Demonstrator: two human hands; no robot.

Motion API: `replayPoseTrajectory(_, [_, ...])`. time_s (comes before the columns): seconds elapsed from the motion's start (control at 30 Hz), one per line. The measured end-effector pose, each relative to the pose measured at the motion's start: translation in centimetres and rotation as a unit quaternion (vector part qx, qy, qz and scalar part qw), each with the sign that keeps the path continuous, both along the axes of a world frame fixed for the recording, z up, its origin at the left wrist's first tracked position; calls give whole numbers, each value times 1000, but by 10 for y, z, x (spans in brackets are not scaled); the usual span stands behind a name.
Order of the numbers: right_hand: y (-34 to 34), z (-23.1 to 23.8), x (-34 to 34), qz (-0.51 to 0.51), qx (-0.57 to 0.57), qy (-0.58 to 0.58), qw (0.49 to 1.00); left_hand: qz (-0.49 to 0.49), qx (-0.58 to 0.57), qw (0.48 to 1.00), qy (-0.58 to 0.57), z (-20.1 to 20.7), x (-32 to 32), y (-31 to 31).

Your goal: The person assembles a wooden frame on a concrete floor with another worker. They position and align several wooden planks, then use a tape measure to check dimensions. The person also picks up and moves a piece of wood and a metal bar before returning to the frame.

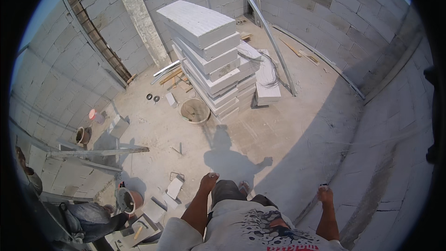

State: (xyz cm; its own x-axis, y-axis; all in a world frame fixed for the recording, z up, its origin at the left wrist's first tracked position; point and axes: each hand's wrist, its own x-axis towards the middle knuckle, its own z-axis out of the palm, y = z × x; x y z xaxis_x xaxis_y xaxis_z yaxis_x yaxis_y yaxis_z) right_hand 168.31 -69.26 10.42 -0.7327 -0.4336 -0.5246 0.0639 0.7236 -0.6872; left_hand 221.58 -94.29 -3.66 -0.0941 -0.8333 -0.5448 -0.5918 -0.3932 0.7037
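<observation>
My left hand (210, 182) is held in front of my body with its fingers curled closed; I make out nothing in it. Out to the right, my right hand (324, 194) is also closed, with a small dark bit showing at its top that is too small to name. Neither hand touches the blocks or the walls. Ahead of me rises a tall, uneven stack of pale building blocks (204, 21). At its foot sits a round mortar basin (195, 111). Loose blocks (175, 188) lie on the floor near my left hand.
Block walls (320, 7) surround the floor. A slanting metal pole (265, 25) stands right of the stack. At lower left, another person (86, 218) is beside a bucket (134, 200) and a hammer (138, 230). A wooden beam (114, 151) juts out over the floor.
</observation>
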Motion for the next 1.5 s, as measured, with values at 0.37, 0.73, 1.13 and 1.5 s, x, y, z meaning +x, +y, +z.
replayPoseTrajectory(0.37, [-220,14,-186,-56,-83,-73,992,-478,-90,857,-172,-32,-275,-208])
replayPoseTrajectory(0.73, [-277,-65,-393,-215,85,-191,954,-342,-47,936,-61,51,-641,-491])
replayPoseTrajectory(1.13, [-528,-131,-746,-79,217,-217,948,-349,-9,923,-164,-28,-894,-651])
replayPoseTrajectory(1.5, [-976,8,-1109,72,-49,58,995,-121,69,986,-95,31,-1030,-767])
